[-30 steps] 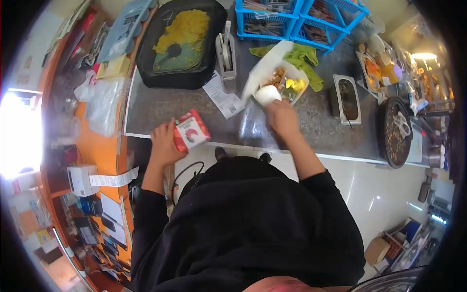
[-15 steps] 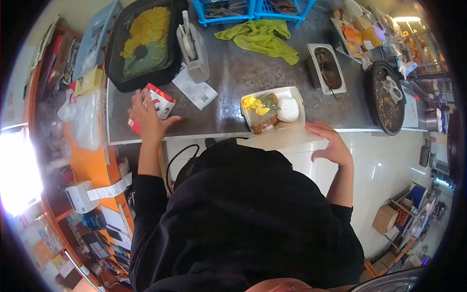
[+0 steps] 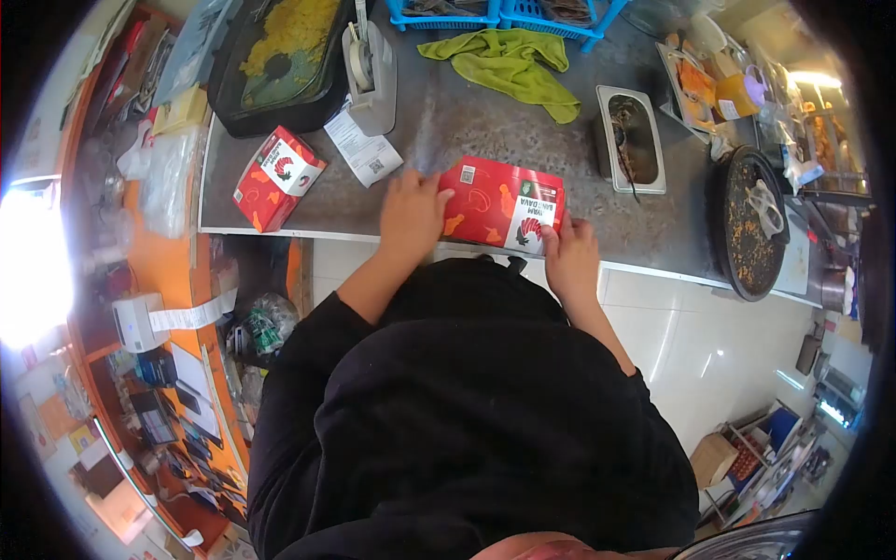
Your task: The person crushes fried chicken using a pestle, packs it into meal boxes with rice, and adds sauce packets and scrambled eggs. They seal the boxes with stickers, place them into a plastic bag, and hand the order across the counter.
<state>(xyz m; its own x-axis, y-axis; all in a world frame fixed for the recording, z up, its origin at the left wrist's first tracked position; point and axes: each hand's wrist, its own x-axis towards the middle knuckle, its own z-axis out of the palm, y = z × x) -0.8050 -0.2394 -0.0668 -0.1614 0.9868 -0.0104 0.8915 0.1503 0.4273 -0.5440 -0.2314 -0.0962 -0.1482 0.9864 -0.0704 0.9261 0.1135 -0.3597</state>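
Observation:
In the head view a red printed cardboard food box (image 3: 487, 205) lies at the counter's front edge, its lid folded down so the food inside is hidden. At its left end is my left hand (image 3: 413, 213), thumb against the box edge, fingers bent and slightly blurred. My right hand (image 3: 571, 257) grips the near right corner, thumb on the lid and fingers along the side. Farther left stands a second, smaller red box (image 3: 278, 177), closed and untouched. Between the two boxes and behind them lies a printed receipt (image 3: 362, 147).
Behind are a tape dispenser (image 3: 371, 89), a black tray of yellow food (image 3: 289, 47), a green cloth (image 3: 509, 70) and blue baskets (image 3: 551, 21). To the right stand a metal container (image 3: 632, 140) and a round dark tray (image 3: 747, 224) overhanging the counter's edge.
The food box's lid has come down over the rice, yellow pieces and other food. My left hand has left the smaller box and moved right to this one. My right hand has moved in to its corner.

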